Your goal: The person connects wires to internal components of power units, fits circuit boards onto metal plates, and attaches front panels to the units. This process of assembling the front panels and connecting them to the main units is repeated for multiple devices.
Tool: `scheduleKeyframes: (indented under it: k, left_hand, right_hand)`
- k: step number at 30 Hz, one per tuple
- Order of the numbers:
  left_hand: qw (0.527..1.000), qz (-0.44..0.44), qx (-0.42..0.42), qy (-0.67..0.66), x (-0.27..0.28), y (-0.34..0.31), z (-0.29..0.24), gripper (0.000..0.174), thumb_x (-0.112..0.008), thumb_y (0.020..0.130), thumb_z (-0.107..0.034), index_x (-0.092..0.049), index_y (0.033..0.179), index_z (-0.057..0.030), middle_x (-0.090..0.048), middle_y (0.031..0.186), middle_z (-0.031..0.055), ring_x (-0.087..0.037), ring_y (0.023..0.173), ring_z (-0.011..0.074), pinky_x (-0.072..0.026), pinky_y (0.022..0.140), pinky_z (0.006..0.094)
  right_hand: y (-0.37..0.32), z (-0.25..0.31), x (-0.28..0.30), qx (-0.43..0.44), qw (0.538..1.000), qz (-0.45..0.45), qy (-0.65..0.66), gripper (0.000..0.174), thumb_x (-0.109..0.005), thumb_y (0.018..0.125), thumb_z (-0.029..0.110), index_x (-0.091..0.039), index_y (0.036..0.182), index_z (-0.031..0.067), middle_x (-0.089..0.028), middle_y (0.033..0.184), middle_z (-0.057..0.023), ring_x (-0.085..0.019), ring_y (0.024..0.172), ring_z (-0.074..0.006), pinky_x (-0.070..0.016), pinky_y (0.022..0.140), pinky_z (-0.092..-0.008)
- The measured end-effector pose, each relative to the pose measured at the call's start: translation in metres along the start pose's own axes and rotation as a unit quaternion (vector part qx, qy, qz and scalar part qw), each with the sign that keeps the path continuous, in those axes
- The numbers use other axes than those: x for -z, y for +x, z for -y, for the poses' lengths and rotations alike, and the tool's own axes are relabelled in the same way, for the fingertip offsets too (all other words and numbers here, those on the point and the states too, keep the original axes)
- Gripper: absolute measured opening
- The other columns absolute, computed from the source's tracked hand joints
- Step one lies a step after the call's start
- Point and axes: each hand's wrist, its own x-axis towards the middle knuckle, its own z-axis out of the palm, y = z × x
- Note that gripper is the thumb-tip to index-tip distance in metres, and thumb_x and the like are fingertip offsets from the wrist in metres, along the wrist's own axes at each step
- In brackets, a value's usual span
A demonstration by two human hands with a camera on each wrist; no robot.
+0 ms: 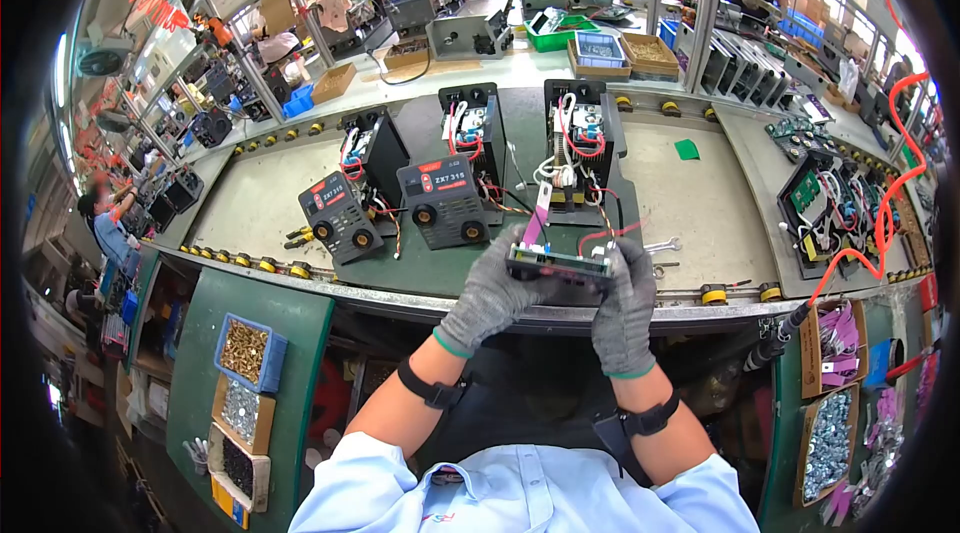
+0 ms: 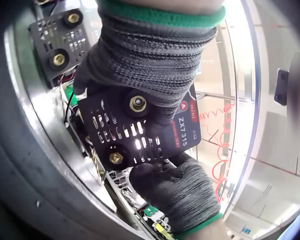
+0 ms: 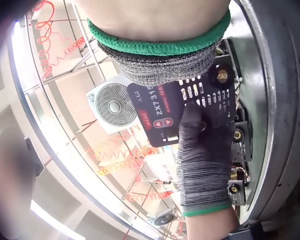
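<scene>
Both hands wear grey knit gloves with green cuffs. Between them, above the bench's near edge, they hold a black front panel with a circuit board on its back. My left hand grips one end, its fingers bent over the printed face in the left wrist view. Opposite it, my right hand grips the other end. "ZX7 315" and brass sockets show on the panel's face in the left wrist view. Just behind stands an open black machine unit with loose wires; a purple strip rises beside my left fingers.
Two more units to the left have front panels leaning before them. A wrench lies right of the hands. A power screwdriver hangs on a red coiled cord. Screw bins stand at left, a box of purple strips at right.
</scene>
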Motion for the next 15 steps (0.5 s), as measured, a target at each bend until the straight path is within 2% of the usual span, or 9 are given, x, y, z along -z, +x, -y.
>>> scheduleKeyframes:
  k: [1, 2, 3, 6, 8, 11, 12, 13, 15]
  left_hand:
    - [0.999, -0.018, -0.016, 0.023, 0.005, 0.016, 0.015, 0.056, -0.087, 0.077, -0.013, -0.058, 0.125, -0.0082, -0.067, 0.107, 0.0034, -0.064, 0.097, 0.0129, -0.0575, 0.089, 0.0319]
    - [0.991, -0.043, -0.061, 0.113, 0.003, 0.031, 0.007, 0.056, -0.086, 0.078, -0.013, -0.056, 0.125, -0.0073, -0.066, 0.107, 0.0058, -0.065, 0.095, 0.0148, -0.0588, 0.088, 0.0328]
    - [0.968, -0.042, -0.048, 0.241, 0.002, 0.031, -0.005, 0.057, -0.085, 0.078, -0.013, -0.055, 0.126, -0.0061, -0.066, 0.108, 0.0075, -0.067, 0.096, 0.0157, -0.0587, 0.088, 0.0321]
    - [0.969, -0.089, -0.005, 0.231, -0.001, 0.040, -0.008, 0.060, -0.087, 0.075, -0.012, -0.054, 0.126, -0.0050, -0.067, 0.109, 0.0074, -0.067, 0.098, 0.0150, -0.0584, 0.088, 0.0311]
    - [0.994, -0.072, -0.001, 0.088, -0.001, 0.041, -0.010, 0.062, -0.089, 0.072, -0.010, -0.056, 0.123, -0.0047, -0.068, 0.109, 0.0059, -0.067, 0.101, 0.0141, -0.0577, 0.089, 0.0301]
    - [0.983, -0.096, -0.048, 0.152, 0.002, 0.038, 0.017, 0.060, -0.091, 0.071, -0.010, -0.058, 0.121, -0.0048, -0.068, 0.108, 0.0047, -0.067, 0.099, 0.0138, -0.0574, 0.089, 0.0300]
    - [0.991, -0.099, -0.028, 0.083, -0.003, 0.033, 0.019, 0.058, -0.091, 0.070, -0.007, -0.059, 0.119, -0.0047, -0.068, 0.109, 0.0043, -0.067, 0.099, 0.0138, -0.0570, 0.090, 0.0302]
    - [0.991, -0.098, -0.026, 0.084, -0.002, 0.033, 0.031, 0.058, -0.091, 0.070, -0.007, -0.059, 0.119, -0.0047, -0.068, 0.109, 0.0043, -0.067, 0.099, 0.0138, -0.0570, 0.090, 0.0302]
    - [0.992, -0.051, 0.010, -0.112, -0.002, 0.037, 0.037, 0.059, -0.090, 0.070, -0.005, -0.059, 0.120, -0.0046, -0.068, 0.109, 0.0041, -0.066, 0.098, 0.0135, -0.0570, 0.090, 0.0300]
  right_hand:
    - [0.009, 0.004, -0.004, 0.002, 1.000, 0.000, 0.002, 0.030, -0.063, 0.101, 0.028, -0.057, 0.118, 0.0039, -0.059, 0.096, -0.0012, -0.053, 0.077, -0.0054, -0.0484, 0.064, -0.0229]
    - [0.019, 0.009, -0.009, 0.013, 1.000, -0.003, 0.000, 0.029, -0.063, 0.102, 0.026, -0.057, 0.118, 0.0037, -0.060, 0.097, -0.0014, -0.054, 0.077, -0.0055, -0.0487, 0.064, -0.0230]
    - [0.027, 0.012, -0.014, 0.024, 1.000, -0.005, -0.002, 0.028, -0.063, 0.102, 0.025, -0.057, 0.118, 0.0035, -0.060, 0.097, -0.0017, -0.054, 0.077, -0.0056, -0.0490, 0.064, -0.0230]
    - [0.041, 0.006, -0.016, 0.031, 0.999, 0.012, -0.007, 0.025, -0.061, 0.103, 0.021, -0.058, 0.119, 0.0030, -0.062, 0.095, -0.0017, -0.054, 0.074, -0.0057, -0.0486, 0.063, -0.0224]
    - [0.043, 0.000, -0.012, 0.034, 0.998, 0.043, -0.022, 0.024, -0.060, 0.103, 0.021, -0.059, 0.119, 0.0029, -0.063, 0.096, -0.0018, -0.055, 0.076, -0.0053, -0.0480, 0.064, -0.0217]
    - [0.036, -0.008, -0.013, 0.044, 0.998, 0.032, -0.043, 0.023, -0.060, 0.103, 0.020, -0.059, 0.118, 0.0032, -0.063, 0.096, -0.0013, -0.056, 0.080, -0.0048, -0.0478, 0.064, -0.0213]
    - [0.036, -0.011, -0.010, 0.043, 0.997, 0.031, -0.048, 0.023, -0.061, 0.102, 0.020, -0.058, 0.118, 0.0044, -0.063, 0.098, -0.0004, -0.056, 0.083, -0.0048, -0.0480, 0.064, -0.0212]
    - [0.037, -0.015, -0.008, 0.041, 0.998, 0.030, -0.047, 0.023, -0.061, 0.102, 0.020, -0.058, 0.118, 0.0044, -0.063, 0.098, -0.0004, -0.056, 0.083, -0.0048, -0.0480, 0.064, -0.0212]
    - [0.038, -0.021, -0.006, 0.018, 1.000, 0.014, -0.006, 0.022, -0.062, 0.102, 0.021, -0.058, 0.118, 0.0056, -0.062, 0.099, -0.0001, -0.056, 0.083, -0.0049, -0.0481, 0.065, -0.0208]
